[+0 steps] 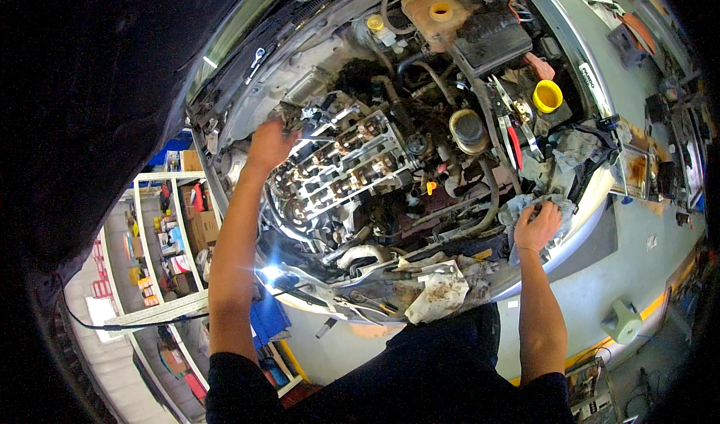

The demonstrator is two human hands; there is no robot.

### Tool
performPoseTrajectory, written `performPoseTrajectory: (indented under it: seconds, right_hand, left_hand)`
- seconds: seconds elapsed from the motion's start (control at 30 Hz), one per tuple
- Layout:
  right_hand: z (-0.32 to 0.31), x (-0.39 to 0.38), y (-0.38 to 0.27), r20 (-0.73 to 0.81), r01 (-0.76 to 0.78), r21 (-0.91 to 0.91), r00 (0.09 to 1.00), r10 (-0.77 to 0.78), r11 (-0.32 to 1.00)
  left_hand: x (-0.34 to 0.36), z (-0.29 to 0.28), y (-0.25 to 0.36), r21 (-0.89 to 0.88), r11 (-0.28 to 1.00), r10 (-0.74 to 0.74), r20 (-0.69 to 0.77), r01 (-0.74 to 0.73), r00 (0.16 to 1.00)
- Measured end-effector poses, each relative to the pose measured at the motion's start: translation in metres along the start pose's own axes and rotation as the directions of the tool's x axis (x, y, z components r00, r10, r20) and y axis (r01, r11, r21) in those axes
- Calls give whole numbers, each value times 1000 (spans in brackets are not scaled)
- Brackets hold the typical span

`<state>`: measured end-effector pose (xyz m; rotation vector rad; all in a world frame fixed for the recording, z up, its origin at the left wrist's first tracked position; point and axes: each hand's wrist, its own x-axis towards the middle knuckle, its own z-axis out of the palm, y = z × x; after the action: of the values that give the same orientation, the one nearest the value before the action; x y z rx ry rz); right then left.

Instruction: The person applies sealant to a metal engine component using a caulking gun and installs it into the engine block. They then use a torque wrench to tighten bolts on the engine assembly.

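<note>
An uncovered engine cylinder head (349,165), with bright metal rails and brownish camshaft lobes, lies in the open engine bay. My left hand (270,146) reaches over its far left corner, fingers curled down. Whatever those fingers hold, if anything, is hidden. At the front right edge of the bay, my right hand (537,227) rests with bent fingers closed on a crumpled grey rag (559,208). Beyond that rag, red-handled pliers (514,148) and a yellow cup-shaped cap (547,96) lie among other parts.
A bright work light (271,272) shines at the front left edge. A dirty cloth (439,293) drapes over the front edge beside several tools. A ratchet (256,61) lies at the back left. Shelves (154,236) with boxes stand at the left, under the raised hood (90,109).
</note>
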<state>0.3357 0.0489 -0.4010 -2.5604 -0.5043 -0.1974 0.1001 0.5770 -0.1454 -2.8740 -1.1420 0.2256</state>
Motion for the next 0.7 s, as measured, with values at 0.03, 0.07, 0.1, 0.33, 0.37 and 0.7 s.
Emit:
performPoseTrajectory:
  seconds: [0.03,0.07,0.1,0.33,0.37,0.7]
  right_hand:
    - [1,0,1,0,0,-7,1000,0,1000]
    - [1,0,1,1,1,-12,1000,-1,1000]
    - [1,0,1,1,1,-15,1000,-1,1000]
    - [-1,1,-1,22,-8,-31,1000,8,999]
    - [-2,0,-1,19,-4,-34,1000,5,999]
    - [3,-1,2,5,-6,-20,1000,6,1000]
  left_hand:
    - [1,-1,0,52,995,-88,79,84,993]
    - [2,-2,1,118,981,-175,157,157,972]
    - [1,-4,2,141,980,-164,178,139,970]
    - [-2,-7,-1,-100,966,231,-82,-239,969]
    - [-2,-5,0,-89,983,153,-72,-159,986]
    - [5,-3,-8,-121,948,289,-63,-295,955]
